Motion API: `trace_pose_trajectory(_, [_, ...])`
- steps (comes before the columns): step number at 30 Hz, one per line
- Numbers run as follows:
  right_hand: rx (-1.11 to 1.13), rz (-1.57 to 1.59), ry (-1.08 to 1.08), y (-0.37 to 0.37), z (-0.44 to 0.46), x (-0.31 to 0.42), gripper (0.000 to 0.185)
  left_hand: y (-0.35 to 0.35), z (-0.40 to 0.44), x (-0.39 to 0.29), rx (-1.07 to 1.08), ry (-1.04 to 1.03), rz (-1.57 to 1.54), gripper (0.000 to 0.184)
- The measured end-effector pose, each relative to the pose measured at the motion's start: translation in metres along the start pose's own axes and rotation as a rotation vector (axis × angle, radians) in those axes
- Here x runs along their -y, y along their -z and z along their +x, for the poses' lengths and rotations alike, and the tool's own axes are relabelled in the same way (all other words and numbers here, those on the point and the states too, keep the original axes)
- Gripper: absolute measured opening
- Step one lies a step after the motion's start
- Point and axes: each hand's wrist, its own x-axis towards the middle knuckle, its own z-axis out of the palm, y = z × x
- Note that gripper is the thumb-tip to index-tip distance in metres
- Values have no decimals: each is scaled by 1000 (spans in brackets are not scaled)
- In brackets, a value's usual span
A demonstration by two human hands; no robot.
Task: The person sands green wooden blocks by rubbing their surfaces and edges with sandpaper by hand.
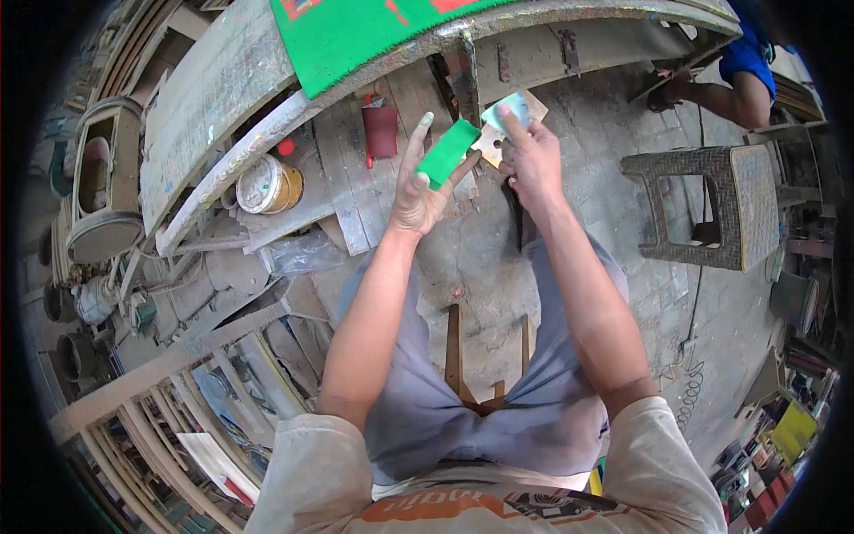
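Above my lap, my left hand (pixel 418 203) grips a small rectangular block (pixel 447 153) with a bright green face, thumb and fingers around its edges. Close by on the right, my right hand (pixel 536 165) pinches a pale blue-white flat piece (pixel 505 112) with its index finger stretched over it. The exact kind of that piece is not clear. The two hands are apart, with the green block just left of the pale piece. Behind the right hand's fingers shows a tan sheet (pixel 491 147), partly hidden; I cannot tell whether the hand touches it.
A curved, paint-stained workbench (pixel 213 107) with a green mat (pixel 342 49) arches ahead. Below it are a paint bucket (pixel 269 185) and a dark red container (pixel 380 132). A woven-pattern stool (pixel 752 209) stands right. Another person's leg (pixel 738 100) is at upper right. Wooden slats (pixel 165 409) lie left.
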Motion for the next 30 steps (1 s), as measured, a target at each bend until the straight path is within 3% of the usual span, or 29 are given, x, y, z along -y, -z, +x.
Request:
trace_pose_trajectory(3, [-21,-213,-30,-12,-3,-21,40,1,0,-4,35,8,37,119])
trace_pose_trajectory(5, [-42,-187,-59,-14,1,-32,43,5,0,-4,17,19,80,123])
trace_pose_trajectory(7, [-120,-256,70,-21,1,-33,44,5,-3,-9,22,46,174,125])
trace_pose_trajectory(9, [-129,-274,18,-26,-4,-34,43,6,-5,-10,14,34,159,126])
trace_pose_trajectory(15, [320,-98,-273,-51,-32,-30,41,29,-9,-21,-263,-161,277,123])
trace_pose_trajectory(21, [397,-59,-282,-51,-32,-35,39,36,-14,-27,-289,-144,315,118])
trace_pose_trajectory(23, [337,-113,-198,-50,-29,-34,39,35,-15,-25,-247,-115,282,117])
trace_pose_trajectory(26, [181,-181,-30,-44,-15,-34,38,30,-16,-22,-8,-30,221,127])
trace_pose_trajectory(30, [-9,-320,91,-35,-2,-41,41,11,-17,-30,69,45,177,127])
